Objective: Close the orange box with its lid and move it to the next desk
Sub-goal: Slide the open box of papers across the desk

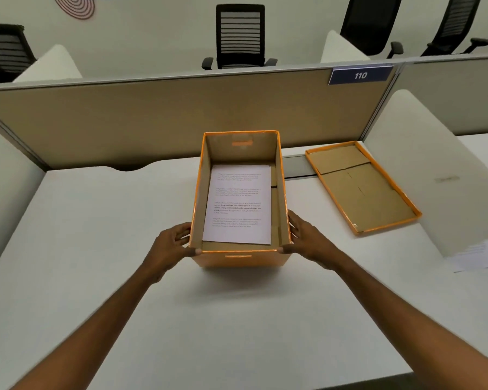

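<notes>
An open orange box (pixel 240 259) stands on the white desk (pixel 96 249) straight ahead, with printed sheets of paper (pixel 237 204) lying flat inside. My left hand (pixel 175 243) grips its near left corner and my right hand (pixel 304 237) grips its near right corner, thumbs on the front rim. The orange lid (pixel 361 187) lies upside down on the desk to the right of the box, its brown inside facing up, apart from both hands.
A tan partition (pixel 152 119) with a "110" sign (pixel 360 75) runs behind the desk. White side dividers stand at the left (pixel 6 198) and right (pixel 423 170). Beyond the right divider lies another desk with papers (pixel 479 254). Office chairs (pixel 240 38) stand behind the partition.
</notes>
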Tool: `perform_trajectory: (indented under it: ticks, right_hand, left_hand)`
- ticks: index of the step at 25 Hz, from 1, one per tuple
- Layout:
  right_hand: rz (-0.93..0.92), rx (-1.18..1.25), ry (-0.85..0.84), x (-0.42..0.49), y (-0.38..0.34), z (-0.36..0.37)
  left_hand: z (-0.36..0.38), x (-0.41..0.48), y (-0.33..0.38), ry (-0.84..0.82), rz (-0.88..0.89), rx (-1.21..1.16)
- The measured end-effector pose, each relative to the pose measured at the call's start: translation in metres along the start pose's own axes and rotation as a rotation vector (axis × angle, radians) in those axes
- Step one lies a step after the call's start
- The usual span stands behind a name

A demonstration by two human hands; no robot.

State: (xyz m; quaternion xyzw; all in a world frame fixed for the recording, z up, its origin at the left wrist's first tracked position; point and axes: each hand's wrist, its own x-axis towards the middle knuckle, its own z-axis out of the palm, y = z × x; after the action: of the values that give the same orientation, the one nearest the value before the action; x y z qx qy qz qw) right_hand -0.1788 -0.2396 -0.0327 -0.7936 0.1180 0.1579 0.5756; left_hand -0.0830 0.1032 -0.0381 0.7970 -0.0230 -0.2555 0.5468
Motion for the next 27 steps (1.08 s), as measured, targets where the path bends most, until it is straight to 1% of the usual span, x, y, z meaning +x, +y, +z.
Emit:
perform_trajectory:
  ticks: [6,14,19,21,24,26,27]
  right_hand:
    - [-0.023,-0.011,-0.054,-0.041,0.004,0.043]
    - [-0.054,-0.062,-0.121,-0.051,-0.012,0.073]
    - [-0.034,-0.132,-0.136,-0.046,-0.015,0.080]
    - [-0.017,-0.163,-0.113,-0.047,-0.013,0.080]
    - [-0.014,-0.218,-0.030,-0.053,-0.010,0.079]
    - [-0.043,-0.328,0.044,-0.059,-0.009,0.074]
    - [-0.068,-0.394,0.082,-0.062,-0.006,0.070]
  left_hand:
    - [-0.010,-0.066,-0.029,0.048,0.015,0.023]
    - [-0.026,-0.097,-0.044,0.062,0.025,0.178]
    - [-0.037,-0.104,-0.048,-0.009,0.049,0.260]
    - [-0.037,-0.105,-0.048,-0.021,0.052,0.296]
    - [-0.029,-0.106,-0.050,-0.009,0.025,0.314]
    - [-0.021,-0.107,-0.047,0.042,-0.012,0.335]
    - [-0.016,-0.107,-0.045,0.087,0.003,0.367]
